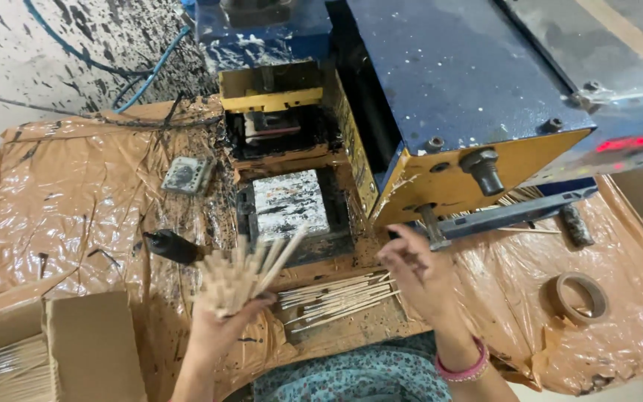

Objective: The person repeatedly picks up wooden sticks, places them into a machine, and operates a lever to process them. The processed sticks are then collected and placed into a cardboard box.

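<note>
My left hand [221, 324] is closed around a fanned bundle of thin wooden sticks [243, 272], held upright in front of the machine. My right hand [418, 272] hovers open with fingers spread, holding nothing, just right of a loose pile of sticks [336, 294] lying flat on the taped bench. Directly beyond the bundle sits a paint-spattered metal plate [289, 205] inside the machine's recess.
A blue and yellow machine [455, 97] fills the top centre and right, with a bolt [483, 170] sticking out. A roll of tape [580, 296] lies at the right. A cardboard box [91, 346] with more sticks [9, 368] stands at the lower left. A small black bottle [171, 246] lies nearby.
</note>
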